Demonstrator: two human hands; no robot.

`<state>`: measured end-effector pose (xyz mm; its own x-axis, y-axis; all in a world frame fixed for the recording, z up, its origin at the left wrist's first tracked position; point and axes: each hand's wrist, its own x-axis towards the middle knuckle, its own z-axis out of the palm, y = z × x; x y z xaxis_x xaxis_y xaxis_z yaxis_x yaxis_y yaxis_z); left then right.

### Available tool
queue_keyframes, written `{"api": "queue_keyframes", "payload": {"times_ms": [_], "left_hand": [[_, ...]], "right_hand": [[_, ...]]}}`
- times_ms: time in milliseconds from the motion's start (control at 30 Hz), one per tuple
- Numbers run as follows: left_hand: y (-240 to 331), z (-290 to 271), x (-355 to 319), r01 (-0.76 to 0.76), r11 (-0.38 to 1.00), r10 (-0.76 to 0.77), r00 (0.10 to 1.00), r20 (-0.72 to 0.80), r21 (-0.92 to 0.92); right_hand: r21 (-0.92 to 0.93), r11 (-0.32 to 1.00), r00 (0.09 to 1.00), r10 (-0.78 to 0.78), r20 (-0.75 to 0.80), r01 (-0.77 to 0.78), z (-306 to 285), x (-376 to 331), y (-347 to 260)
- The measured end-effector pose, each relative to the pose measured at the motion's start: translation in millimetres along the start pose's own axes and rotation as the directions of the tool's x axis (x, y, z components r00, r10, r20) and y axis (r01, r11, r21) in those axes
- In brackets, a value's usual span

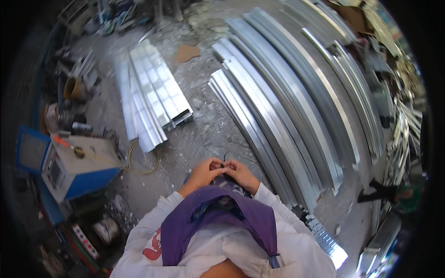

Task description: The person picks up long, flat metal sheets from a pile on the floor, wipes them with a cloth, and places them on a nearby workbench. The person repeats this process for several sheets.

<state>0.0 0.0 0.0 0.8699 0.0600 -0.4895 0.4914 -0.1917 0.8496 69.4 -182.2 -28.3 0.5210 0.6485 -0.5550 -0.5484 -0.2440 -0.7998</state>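
From where I stand, the person has both hands drawn close together in front of the body, above the lap. The left hand (204,175) and the right hand (242,174) meet at the fingertips, fingers curled inward and nearly closed, pinching a small dark piece (222,165) between them. It sits right in the middle, touching the fingertips of both hands, mostly covered by them; I can't make out its shape or what it is.

A purple cloth (174,231) lies over the chest of the white jacket (134,245), its edge just below the wrists. Beyond the hands, on the grey floor (197,123), a short stack of shiny metal profiles (155,88) lies ahead to the left, well apart from the fingers. Longer metal profiles (282,111) run in rows on the right, the closest ones near the right forearm. Over on the left stands a blue and beige machine (88,160), and a yellow cable (158,163) lies on the floor between it and the hands.
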Motion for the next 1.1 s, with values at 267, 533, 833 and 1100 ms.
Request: {"api": "queue_keyframes", "payload": {"times_ms": [267, 533, 833, 1100], "left_hand": [[52, -56, 60, 0.108, 0.992, -0.102, 0.99, -0.102, 0.06], [73, -136, 156, -0.035, 0.999, 0.034, 0.992, -0.122, -0.009], [328, -331, 187, -0.831, 0.556, 0.828, 0.552, 0.095, -0.015], [469, -391, 178, -0.96, 0.275, 0.949, 0.28, 0.145, 0.059]], "right_hand": [[-0.247, 0.969, 0.982, 0.067, 0.176, -0.022, -18, 81, -85], [-0.112, 0.993, 0.997, -0.026, 0.076, 0.035, -29, 167, -152], [-0.612, 0.79, 0.855, -0.336, -0.394, 0.029, -149, 241, -190], [-0.629, 0.775, 0.966, -0.204, -0.157, 0.061, -160, 366, -297]]}}
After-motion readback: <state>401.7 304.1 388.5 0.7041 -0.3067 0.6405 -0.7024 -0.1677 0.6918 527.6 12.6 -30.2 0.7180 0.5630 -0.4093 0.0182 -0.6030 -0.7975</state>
